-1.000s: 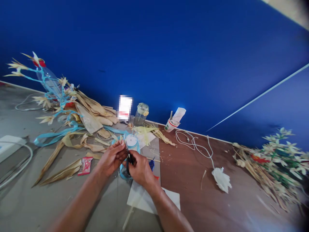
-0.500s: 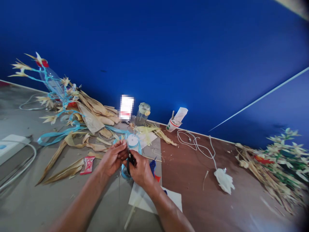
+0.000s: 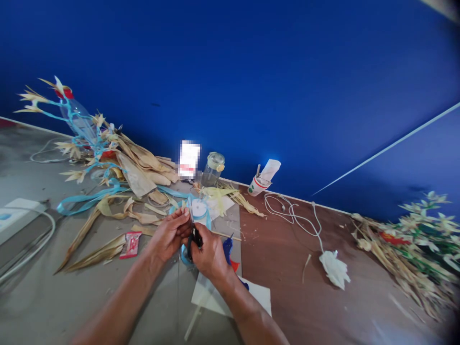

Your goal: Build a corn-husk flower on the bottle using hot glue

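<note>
Black-handled scissors (image 3: 194, 237) are in my right hand (image 3: 210, 251), its fingers wrapped round the handles and the blades pointing away from me. Beside the blades my left hand (image 3: 171, 232) is closed in a pinch; what its fingertips hold is too small to make out. Just beyond the hands is a roll of light blue ribbon (image 3: 199, 208), and more blue ribbon (image 3: 184, 256) shows under them. A blue glue gun (image 3: 227, 249) lies right of my right hand, partly hidden by it. White paper (image 3: 260, 294) lies beneath my right forearm.
Dried corn husks (image 3: 143, 160) and a plastic bottle (image 3: 77, 117) with blue-stemmed husk flowers lie at left. A glass jar (image 3: 213, 170) and a paper cup (image 3: 258, 186) stand by the blue wall. A white cable (image 3: 293, 215), crumpled white wrapping (image 3: 334, 268) and flowers (image 3: 427, 225) lie right.
My hands stay almost in the same place at the scissors. The whole view has shifted very slightly; nothing on the table has visibly moved.
</note>
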Available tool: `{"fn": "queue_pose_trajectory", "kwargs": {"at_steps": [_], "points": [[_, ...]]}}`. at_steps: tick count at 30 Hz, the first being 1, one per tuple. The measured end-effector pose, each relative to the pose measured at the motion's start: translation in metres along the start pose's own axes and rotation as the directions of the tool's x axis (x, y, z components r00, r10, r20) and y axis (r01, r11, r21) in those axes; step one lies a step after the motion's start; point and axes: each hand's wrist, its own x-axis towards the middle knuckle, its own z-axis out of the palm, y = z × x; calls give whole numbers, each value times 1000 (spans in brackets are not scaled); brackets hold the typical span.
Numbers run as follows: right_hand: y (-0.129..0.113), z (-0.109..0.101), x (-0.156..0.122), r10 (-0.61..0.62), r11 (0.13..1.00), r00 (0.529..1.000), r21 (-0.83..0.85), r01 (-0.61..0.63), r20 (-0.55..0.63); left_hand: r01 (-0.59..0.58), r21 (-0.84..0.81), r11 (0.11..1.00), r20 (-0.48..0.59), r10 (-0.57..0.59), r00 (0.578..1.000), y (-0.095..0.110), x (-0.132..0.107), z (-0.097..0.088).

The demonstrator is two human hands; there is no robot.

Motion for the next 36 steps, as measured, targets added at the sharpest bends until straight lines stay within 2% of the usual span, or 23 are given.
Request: {"fn": "queue_pose_trajectory", "kwargs": {"at_steps": [7, 19, 24, 28, 32, 36], "points": [[6, 5, -3, -38, 995, 999, -96, 35, -35, -3, -4, 1000, 11, 3, 1000, -2, 1, 0], [9, 8, -4, -5, 992, 999, -123, 1, -35, 15, -34, 999, -12, -16, 1000, -1, 0, 2], [5, 9, -4, 48, 997, 997, -54, -51, -59, 26, -28, 999, 22, -25, 999, -1, 0, 2], [0, 2, -1, 138, 990, 987, 22, -137, -83, -12, -45, 999, 13, 13, 1000, -1, 1, 1], [4, -6, 2, 218, 972, 975, -81, -221, -38, -89, -26, 996, 6, 89, 996, -1, 3, -1], [11, -10, 2, 242, 942, 969, -252, -222, 51, -163, -3, 987, -29, 163, 986, -1, 3, 0]]}}
